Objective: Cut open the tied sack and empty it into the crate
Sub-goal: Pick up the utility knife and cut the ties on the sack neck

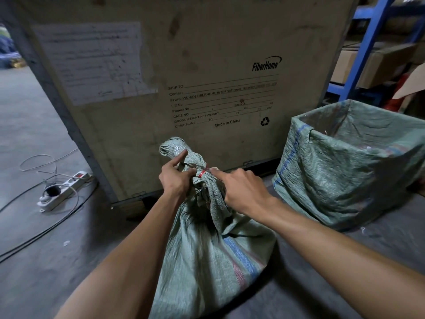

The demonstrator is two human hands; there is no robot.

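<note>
A green woven sack [207,254] stands on the concrete floor in front of me, its neck bunched and bound by a red tie [202,173]. My left hand [176,178] grips the neck just left of the tie, index finger stretched up along the twisted top. My right hand [241,189] holds the neck on the other side, with its index fingertip touching the tie. No cutting tool is in view. Right behind the sack rises a large plywood crate [207,65] printed "FiberHome"; its top is out of frame.
An open green woven bag [345,180] stands at the right, mouth folded open. A white power strip [62,189] with cables lies on the floor at the left. Blue shelving [368,42] with cardboard boxes is at the back right.
</note>
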